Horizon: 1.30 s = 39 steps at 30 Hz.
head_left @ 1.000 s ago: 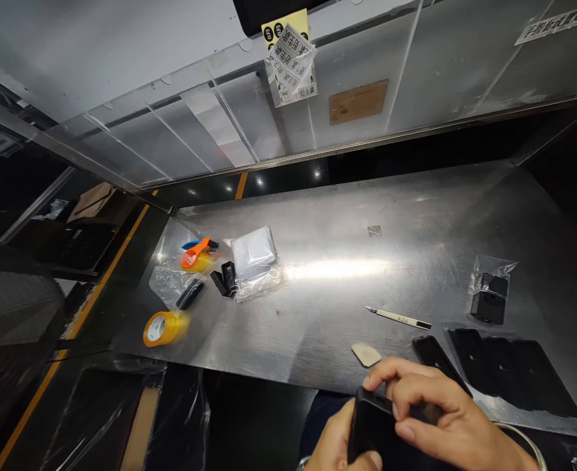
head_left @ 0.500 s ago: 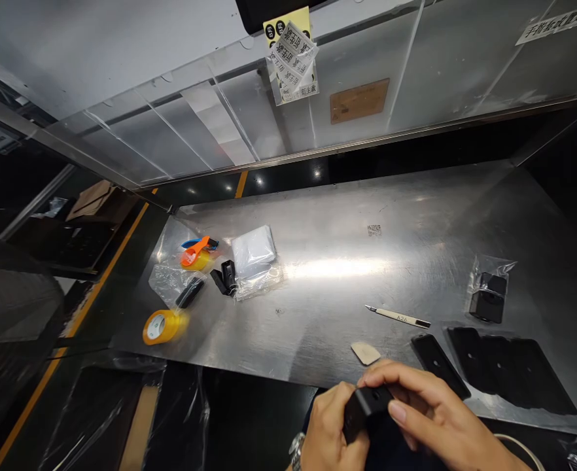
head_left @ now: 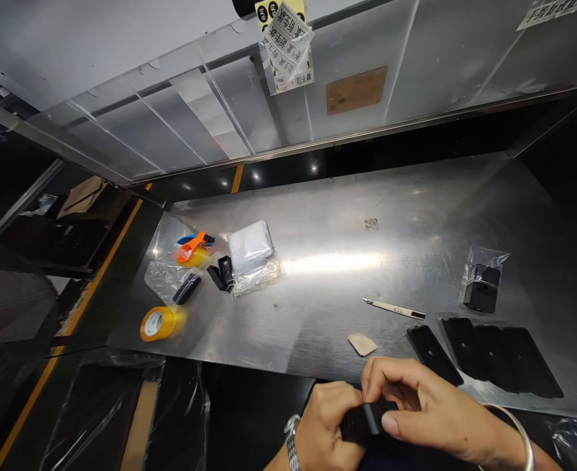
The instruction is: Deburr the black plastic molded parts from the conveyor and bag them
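Note:
Just in front of the table's near edge, both hands hold a black plastic part [head_left: 366, 420] with rounded edges; its exact kind I cannot make out. My left hand [head_left: 325, 418], with a watch on its wrist, wraps its fingers round the part's left side. My right hand [head_left: 428, 409], wearing a bangle, grips the right end between thumb and bent fingers. Beyond the hands lies a small cream-coloured flat piece [head_left: 362, 345]. A craft knife [head_left: 394, 309] marked A26 rests past it. To the right lie a single black flat case [head_left: 434, 354] and several overlapping black cases [head_left: 502, 356].
A bagged black part [head_left: 482, 288] lies at the right of the metal table [head_left: 318, 320]. On the left are a yellow tape roll [head_left: 161, 323], an orange tape dispenser [head_left: 193, 247], black pieces [head_left: 222, 273] and a stack of clear bags [head_left: 250, 247]. A ledge with stickers [head_left: 288, 49] crosses behind.
The held black part has turned and sits slightly lower between the hands. My right fingers have curled in closer to my left hand. The camera view has shifted slightly.

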Tool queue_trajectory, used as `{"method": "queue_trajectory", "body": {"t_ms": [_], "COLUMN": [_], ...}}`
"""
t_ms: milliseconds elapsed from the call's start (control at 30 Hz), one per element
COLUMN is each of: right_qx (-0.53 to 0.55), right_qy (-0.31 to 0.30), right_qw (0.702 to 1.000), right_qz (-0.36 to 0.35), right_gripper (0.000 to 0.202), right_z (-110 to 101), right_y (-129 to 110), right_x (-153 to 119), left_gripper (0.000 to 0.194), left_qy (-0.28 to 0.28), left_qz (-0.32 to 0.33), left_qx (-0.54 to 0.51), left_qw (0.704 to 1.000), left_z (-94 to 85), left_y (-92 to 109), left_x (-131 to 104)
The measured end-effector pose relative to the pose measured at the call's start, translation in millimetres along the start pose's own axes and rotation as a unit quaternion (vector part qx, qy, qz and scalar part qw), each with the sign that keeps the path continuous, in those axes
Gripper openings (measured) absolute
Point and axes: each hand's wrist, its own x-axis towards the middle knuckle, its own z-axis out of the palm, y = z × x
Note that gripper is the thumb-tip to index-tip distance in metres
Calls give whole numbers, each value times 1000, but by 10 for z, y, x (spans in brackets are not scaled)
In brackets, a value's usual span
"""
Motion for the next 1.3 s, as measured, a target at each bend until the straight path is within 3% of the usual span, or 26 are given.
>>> {"method": "queue_trajectory", "body": {"t_ms": [167, 433, 667, 867, 1067, 1300], "right_qx": [-55, -123, -3, 16, 47, -7], "right_qy": [-36, -53, -82, -76, -41, 45], "right_qw": [997, 989, 989, 987, 987, 999], "right_qz": [30, 57, 120, 140, 145, -21], "right_gripper": [21, 6, 10, 6, 15, 27], "right_z": [-1, 5, 25, 52, 42, 2], "right_y": [-118, -196, -151, -151, -158, -107], "right_x": [26, 32, 67, 43, 59, -41], "left_gripper": [18, 18, 14, 14, 17, 11], "left_qy": [-67, -135, -152, -158, -129, -12], "left_qz": [-41, -46, -76, -77, -72, -102], "left_qx": [-45, -76, -102, -102, -131, -155], "left_qw": [996, 987, 980, 979, 980, 982], "left_z": [-45, -9, -27, -5, 22, 58], "left_y": [51, -11, -59, -78, -143, -147], "left_x": [18, -40, -44, -78, -81, -57]}}
